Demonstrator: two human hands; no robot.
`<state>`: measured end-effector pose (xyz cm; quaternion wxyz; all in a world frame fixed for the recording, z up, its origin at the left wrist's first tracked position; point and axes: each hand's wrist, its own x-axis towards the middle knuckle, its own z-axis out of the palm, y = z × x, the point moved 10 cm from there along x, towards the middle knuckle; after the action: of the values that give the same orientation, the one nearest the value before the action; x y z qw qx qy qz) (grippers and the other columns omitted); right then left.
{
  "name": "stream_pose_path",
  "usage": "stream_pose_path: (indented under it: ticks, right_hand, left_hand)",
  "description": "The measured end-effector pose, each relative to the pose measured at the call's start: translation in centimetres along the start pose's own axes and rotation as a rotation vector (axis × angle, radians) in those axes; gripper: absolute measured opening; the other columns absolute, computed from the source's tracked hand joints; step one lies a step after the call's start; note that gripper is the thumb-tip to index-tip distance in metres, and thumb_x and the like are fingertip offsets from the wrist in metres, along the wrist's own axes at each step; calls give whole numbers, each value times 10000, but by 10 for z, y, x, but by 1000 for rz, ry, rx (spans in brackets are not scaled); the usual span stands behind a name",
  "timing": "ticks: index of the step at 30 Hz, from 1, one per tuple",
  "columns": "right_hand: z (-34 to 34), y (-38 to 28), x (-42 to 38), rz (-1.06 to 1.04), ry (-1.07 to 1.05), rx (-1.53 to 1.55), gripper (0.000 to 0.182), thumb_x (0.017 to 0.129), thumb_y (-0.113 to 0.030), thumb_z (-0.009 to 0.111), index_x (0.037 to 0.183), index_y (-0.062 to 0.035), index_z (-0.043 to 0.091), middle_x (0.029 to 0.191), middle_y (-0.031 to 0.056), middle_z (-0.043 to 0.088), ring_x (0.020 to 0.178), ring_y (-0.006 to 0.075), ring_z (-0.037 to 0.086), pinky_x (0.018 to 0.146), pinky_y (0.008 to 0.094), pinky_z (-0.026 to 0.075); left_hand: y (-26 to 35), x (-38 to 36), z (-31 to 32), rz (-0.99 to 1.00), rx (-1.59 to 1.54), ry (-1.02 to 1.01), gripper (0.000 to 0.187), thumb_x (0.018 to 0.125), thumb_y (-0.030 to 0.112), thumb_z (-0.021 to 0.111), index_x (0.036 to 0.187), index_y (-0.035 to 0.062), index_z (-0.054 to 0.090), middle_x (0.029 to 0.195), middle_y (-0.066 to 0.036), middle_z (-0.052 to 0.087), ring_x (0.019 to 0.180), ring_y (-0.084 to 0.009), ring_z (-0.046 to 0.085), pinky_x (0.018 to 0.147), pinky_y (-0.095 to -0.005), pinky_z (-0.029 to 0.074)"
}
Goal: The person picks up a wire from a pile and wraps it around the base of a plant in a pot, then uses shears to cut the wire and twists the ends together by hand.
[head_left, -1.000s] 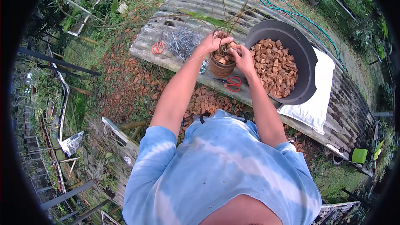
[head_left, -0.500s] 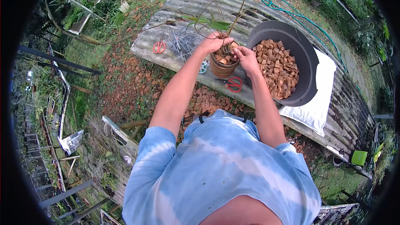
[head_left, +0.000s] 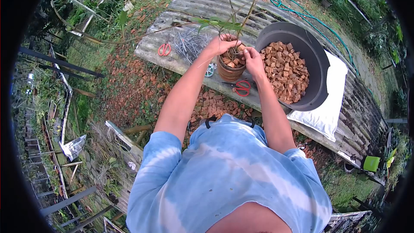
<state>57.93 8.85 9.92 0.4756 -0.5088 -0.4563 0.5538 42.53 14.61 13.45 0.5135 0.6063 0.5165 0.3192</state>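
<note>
Already the pot [head_left: 229, 70] stands on the counter [head_left: 181, 62], plant [head_left: 228, 26] seated; left hand [head_left: 224, 43] grips its stems, right hand [head_left: 252, 56] pinches near the rim. Chips [head_left: 286, 71] remain in the tub [head_left: 315, 56].

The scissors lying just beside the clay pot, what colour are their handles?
Red handles on the scissors, lying right of the clay pot; head view.

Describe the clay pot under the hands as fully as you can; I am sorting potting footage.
The clay pot is small, round and reddish brown, like terracotta, standing upright on the corrugated sheet. Brown chunks fill it to the rim, and thin plant stems with green leaves rise from it. The left hand and right hand rest over its top. A dark tub stands beside it, red scissors in front.
</note>
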Motion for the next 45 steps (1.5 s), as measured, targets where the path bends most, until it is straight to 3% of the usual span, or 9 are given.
stream_pose_path:
  ticks: [4,5,8,9,18,25,28,35,45]
  right_hand:
    - [3,-33,-9,-361,116,-310,185,1048,-150,562,1147,-11,632,877,124,699,710,267,636,705,377,545]
    - [2,-35,-14,-370,123,-363,186,998,-112,614,1150,-5,618,977,201,660,824,397,642,772,451,531]
    - [15,-76,-43,-689,236,-660,154,955,-91,655,1082,-8,626,1080,196,603,943,423,612,832,480,516]
    - [18,-74,-44,-618,180,-677,171,911,-107,705,1024,-7,625,1149,186,559,1026,419,588,887,493,501]
    - [47,-89,-53,-895,168,-1284,125,817,-241,756,893,-154,708,996,10,636,987,261,613,768,425,489]
    - [28,-72,-31,-753,89,-774,185,810,-140,787,934,-42,690,973,113,662,943,362,636,809,454,511]
    - [21,-48,-20,-597,86,-613,164,840,-160,782,945,-65,699,988,121,637,982,346,623,843,458,473]
    - [25,-34,-17,-441,122,-732,215,859,-274,802,999,-134,720,1060,79,576,1100,294,558,947,451,351]
    - [35,-51,-33,-649,106,-623,253,902,-200,743,1088,-91,611,1184,127,515,1159,345,514,982,471,376]
  left_hand:
    - [6,-6,-1,3,-26,-19,316,872,340,820,1022,65,777,951,-15,766,879,-103,663,819,-293,510]
    - [10,-9,-2,-10,-2,-12,318,870,339,821,1022,64,776,942,-15,765,871,-101,663,812,-293,511]
    - [12,-7,-7,55,61,58,313,867,340,823,1010,65,782,916,-13,766,862,-93,666,813,-290,509]
    - [5,-3,-8,42,73,57,307,867,343,822,1000,68,783,897,-8,763,836,-91,658,792,-291,506]
    - [10,-4,-11,61,184,99,311,865,388,819,932,86,780,743,38,699,641,-77,545,588,-279,427]
    - [-2,-5,-13,-80,80,91,366,871,443,807,971,93,770,829,28,710,697,-73,578,627,-252,471]
    - [-4,-5,-13,-82,110,86,392,881,456,795,1019,90,766,897,12,721,751,-82,609,658,-253,511]
    - [-3,-17,-17,-169,39,89,472,886,482,780,1080,53,754,980,-24,739,899,-121,676,680,-280,570]
    - [-6,-6,-17,-73,181,41,402,923,442,742,1113,88,764,919,-35,752,702,-124,635,653,-297,533]
